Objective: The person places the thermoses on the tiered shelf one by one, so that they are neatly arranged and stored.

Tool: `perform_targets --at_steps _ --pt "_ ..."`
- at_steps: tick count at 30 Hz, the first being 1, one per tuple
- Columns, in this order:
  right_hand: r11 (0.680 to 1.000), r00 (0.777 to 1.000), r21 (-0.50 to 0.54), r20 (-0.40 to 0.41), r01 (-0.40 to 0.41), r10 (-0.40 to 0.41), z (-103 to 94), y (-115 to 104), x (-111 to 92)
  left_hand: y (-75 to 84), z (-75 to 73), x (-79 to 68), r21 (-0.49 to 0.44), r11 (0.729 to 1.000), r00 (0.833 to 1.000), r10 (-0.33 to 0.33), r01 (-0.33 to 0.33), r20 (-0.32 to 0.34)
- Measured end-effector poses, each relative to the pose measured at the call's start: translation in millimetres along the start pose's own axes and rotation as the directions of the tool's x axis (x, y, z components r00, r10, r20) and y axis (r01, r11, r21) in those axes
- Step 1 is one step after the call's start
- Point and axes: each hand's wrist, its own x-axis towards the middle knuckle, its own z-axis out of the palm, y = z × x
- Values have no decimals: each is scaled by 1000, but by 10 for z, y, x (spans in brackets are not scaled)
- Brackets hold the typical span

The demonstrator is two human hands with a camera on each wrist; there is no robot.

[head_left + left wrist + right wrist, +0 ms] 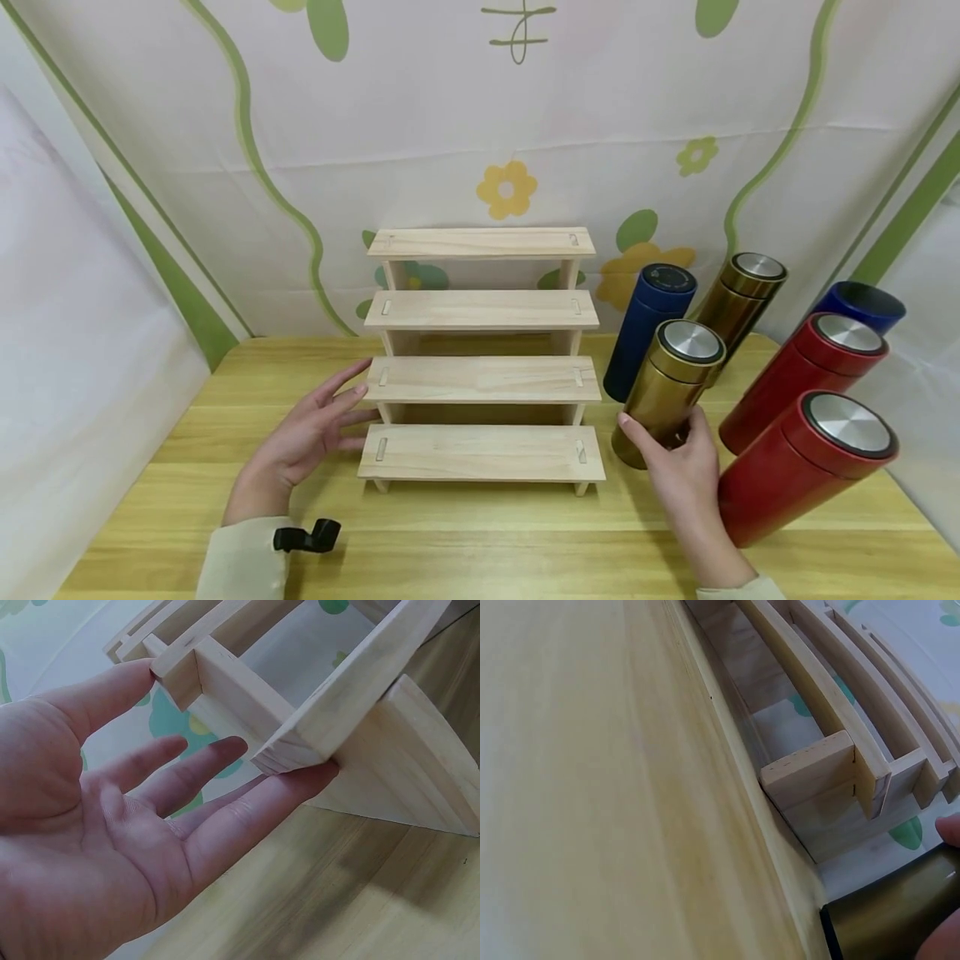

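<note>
A four-step wooden display rack (480, 379) stands on the table. At its left end my left hand (313, 437) touches the lower shelves with its fingers extended. In the left wrist view the thumb of that hand (112, 825) meets one shelf's end, and a finger lies against the lowest shelf (330, 697). My right hand (686, 475) grips a gold thermos bottle (660, 400) low on its body, just right of the rack. The right wrist view shows the bottle's dark base rim (831, 934) close to the tabletop; I cannot tell if it touches.
Behind the gripped bottle stand a dark blue thermos (645, 333) and a bronze one (742, 300). Two red thermoses (802, 467) and a bright blue one (862, 304) stand at the right. A patterned cloth (420, 108) hangs behind the table (480, 550).
</note>
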Motion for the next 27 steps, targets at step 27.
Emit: perform_targets --at_steps 27 --pt "963 942 269 330 -27 -66 -487 -645 -30 -5 -4 -4 2 1000 1000 26 -26 17"
